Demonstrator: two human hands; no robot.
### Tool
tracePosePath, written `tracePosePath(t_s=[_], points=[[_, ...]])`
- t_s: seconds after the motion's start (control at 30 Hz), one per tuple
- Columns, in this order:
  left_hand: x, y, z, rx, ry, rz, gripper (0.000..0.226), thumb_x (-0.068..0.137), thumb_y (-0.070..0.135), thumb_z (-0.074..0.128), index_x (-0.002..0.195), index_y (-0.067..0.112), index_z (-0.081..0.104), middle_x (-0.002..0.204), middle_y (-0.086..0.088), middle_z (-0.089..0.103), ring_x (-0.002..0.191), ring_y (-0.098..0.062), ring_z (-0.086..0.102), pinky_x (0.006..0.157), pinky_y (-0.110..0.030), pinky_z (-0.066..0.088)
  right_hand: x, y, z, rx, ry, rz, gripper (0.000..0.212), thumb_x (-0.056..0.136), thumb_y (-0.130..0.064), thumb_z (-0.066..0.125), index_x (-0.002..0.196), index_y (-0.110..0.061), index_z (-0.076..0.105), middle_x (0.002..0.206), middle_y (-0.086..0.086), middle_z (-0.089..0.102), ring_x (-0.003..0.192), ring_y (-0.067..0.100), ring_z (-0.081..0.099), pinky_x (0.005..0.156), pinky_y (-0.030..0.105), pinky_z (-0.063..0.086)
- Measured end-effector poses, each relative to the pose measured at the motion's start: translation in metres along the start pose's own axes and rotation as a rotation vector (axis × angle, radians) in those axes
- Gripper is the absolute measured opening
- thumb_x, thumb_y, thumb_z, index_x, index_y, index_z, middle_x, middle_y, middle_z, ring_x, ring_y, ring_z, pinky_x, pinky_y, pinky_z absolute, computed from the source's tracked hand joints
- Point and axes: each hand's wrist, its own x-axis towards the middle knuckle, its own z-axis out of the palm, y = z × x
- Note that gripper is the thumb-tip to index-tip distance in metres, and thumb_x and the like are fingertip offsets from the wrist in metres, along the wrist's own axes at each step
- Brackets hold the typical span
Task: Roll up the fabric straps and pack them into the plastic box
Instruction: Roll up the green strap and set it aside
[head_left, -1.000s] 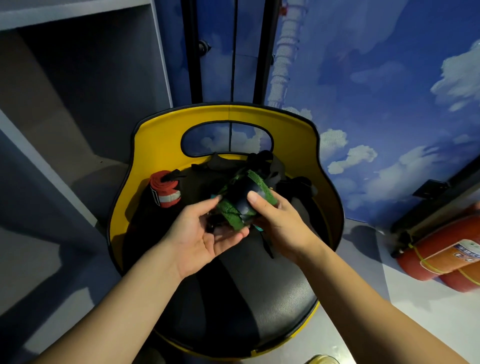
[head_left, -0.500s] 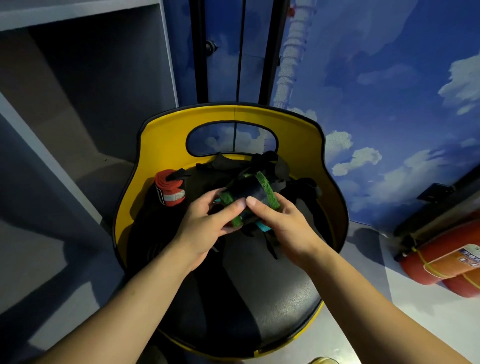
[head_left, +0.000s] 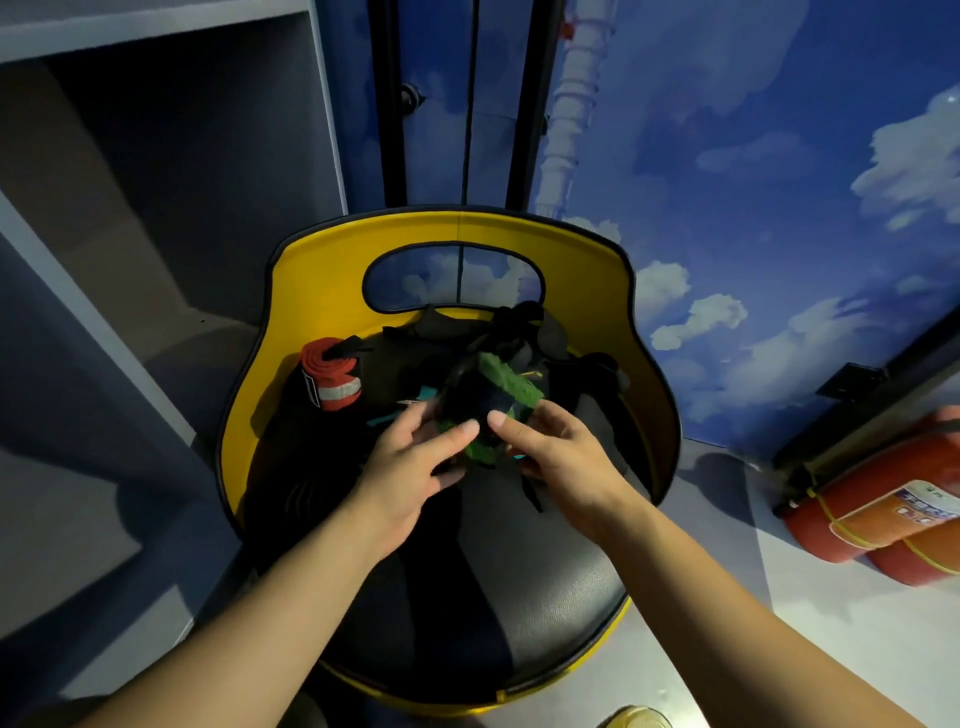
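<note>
A partly rolled black-and-green fabric strap is held between both hands above a chair seat. My left hand grips its left side, thumb on the front and fingers behind. My right hand grips its right side, thumb pressed on the roll. A finished red strap roll with a white band stands at the seat's back left. A pile of dark straps lies against the backrest. No plastic box is in view.
The yellow chair backrest with a handle cut-out curves round the black seat. A grey shelf unit stands to the left. Red fire extinguishers lie on the floor at right. A blue sky-painted wall is behind.
The roll has turned in my hands, the green band now higher at the right. My left fingers have shifted round its lower left side.
</note>
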Motion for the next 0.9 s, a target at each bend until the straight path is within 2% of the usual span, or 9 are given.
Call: tracePosePath(t_s=[0.1,0.17,0.33,0.4,0.53,0.6,0.7,0.8,0.9], points=[[0.001,-0.015,-0.017,0.429,-0.011,0.050,0.063,0.067,0.051,0.081,0.126,0.032,0.069,0.120,0.012,0.073,0.117,-0.006,0.065,0.109,-0.043,0.047,0.002,0.017,-0.015,-0.240,0.018,-0.104,0.045,0.080,-0.017,0.085,0.121,-0.013,0.066,0.108,0.003,0.073,0.086,0.009,0.068,0.075,0.024,0.057],[0.001,-0.028,-0.023,0.591,0.012,0.066,0.071,0.062,0.061,0.077,0.126,0.033,0.069,0.115,0.016,0.074,0.110,0.000,0.066,0.104,-0.038,0.052,0.002,0.031,-0.020,-0.521,0.008,-0.134,0.057,0.073,-0.033,0.091,0.123,-0.024,0.065,0.107,-0.002,0.071,0.080,0.013,0.066,0.073,0.031,0.057],[0.006,-0.055,-0.034,0.771,0.020,0.073,0.082,0.062,0.059,0.082,0.136,0.029,0.062,0.112,0.012,0.072,0.098,0.000,0.067,0.092,-0.033,0.058,-0.005,0.058,-0.019,-0.847,0.065,-0.209,0.071,0.067,-0.042,0.092,0.128,-0.026,0.058,0.093,-0.007,0.067,0.074,0.004,0.059,0.066,0.016,0.046],[0.005,-0.062,-0.035,0.837,0.025,0.073,0.084,0.062,0.059,0.083,0.138,0.031,0.060,0.111,0.013,0.071,0.096,0.000,0.066,0.089,-0.029,0.058,-0.007,0.066,-0.018,-0.898,0.057,-0.208,0.073,0.066,-0.040,0.093,0.128,-0.023,0.058,0.089,-0.011,0.063,0.077,0.003,0.059,0.065,0.011,0.043],[0.003,-0.071,-0.031,0.880,0.045,0.160,0.068,0.072,0.033,0.090,0.134,0.022,0.064,0.114,0.011,0.063,0.090,-0.003,0.065,0.076,-0.016,0.052,-0.007,0.078,-0.018,-0.960,0.046,-0.242,0.074,0.067,-0.042,0.092,0.128,-0.016,0.059,0.097,-0.011,0.057,0.082,0.002,0.055,0.071,0.007,0.040],[0.002,-0.068,-0.029,0.883,0.050,0.184,0.063,0.072,0.029,0.091,0.129,0.021,0.068,0.109,0.012,0.065,0.089,-0.003,0.066,0.077,-0.017,0.054,-0.005,0.078,-0.020,-0.993,0.036,-0.280,0.078,0.067,-0.043,0.091,0.132,-0.015,0.059,0.108,-0.002,0.059,0.091,0.012,0.059,0.080,0.014,0.046],[0.000,-0.064,-0.028,0.838,0.033,0.171,0.056,0.071,0.022,0.091,0.123,0.022,0.071,0.097,0.016,0.073,0.085,0.003,0.070,0.082,-0.021,0.058,-0.003,0.076,-0.022,-1.022,0.019,-0.295,0.072,0.067,-0.042,0.090,0.128,-0.016,0.063,0.106,0.000,0.064,0.091,0.015,0.061,0.082,0.026,0.051],[0.001,-0.069,-0.028,0.928,0.057,0.172,0.052,0.071,0.033,0.091,0.120,0.024,0.073,0.091,0.014,0.074,0.081,0.001,0.070,0.081,-0.029,0.061,-0.002,0.082,-0.022,-1.037,0.011,-0.299,0.065,0.068,-0.041,0.090,0.125,-0.019,0.065,0.102,-0.002,0.065,0.087,0.012,0.061,0.076,0.020,0.048],[0.002,-0.076,-0.029,1.050,0.083,0.194,0.056,0.075,0.045,0.085,0.125,0.025,0.070,0.099,0.010,0.073,0.085,-0.004,0.067,0.081,-0.030,0.060,-0.003,0.090,-0.021,-1.070,0.036,-0.306,0.064,0.071,-0.041,0.086,0.126,-0.019,0.063,0.105,-0.001,0.065,0.091,0.014,0.061,0.075,0.017,0.043]])
